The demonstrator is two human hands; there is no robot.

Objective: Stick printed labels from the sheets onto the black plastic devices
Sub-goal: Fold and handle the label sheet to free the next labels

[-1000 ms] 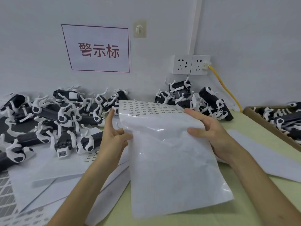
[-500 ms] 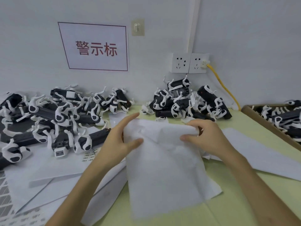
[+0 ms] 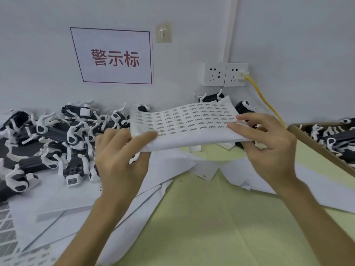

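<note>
- Fingers [image 3: 257, 118] of right hand [image 3: 269, 150] pinch sheet [image 3: 188, 121] at its 3 o'clock edge; left hand [image 3: 119, 160] pinches its 8 o'clock corner.
- Sheet held above tabletop [image 3: 211, 217], printed side up.
- Devices [image 3: 57, 135] piled at 10 o'clock; more in box [image 3: 317, 147] at 3 o'clock.
</note>
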